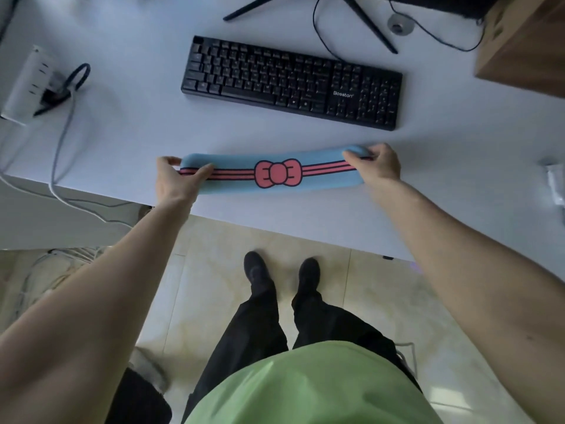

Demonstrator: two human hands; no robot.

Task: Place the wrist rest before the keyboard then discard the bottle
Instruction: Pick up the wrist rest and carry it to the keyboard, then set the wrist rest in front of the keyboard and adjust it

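Wrist rest is nearly in place, bottle job not started

Left hand (pixel 174 179) and right hand (pixel 377 163) each grip one end of the blue wrist rest (pixel 275 172), mid-frame on the bench (pixel 128 133), below the keyboard (pixel 290 84). At the right edge something clear, maybe the bottle (pixel 555 182), waits.

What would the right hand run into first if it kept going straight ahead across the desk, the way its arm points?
Probably the keyboard. The right hand grips one end of the wrist rest, and only bare desk lies between it and the keyboard's near right edge. Height above the desk is hard to judge, so it might pass over.
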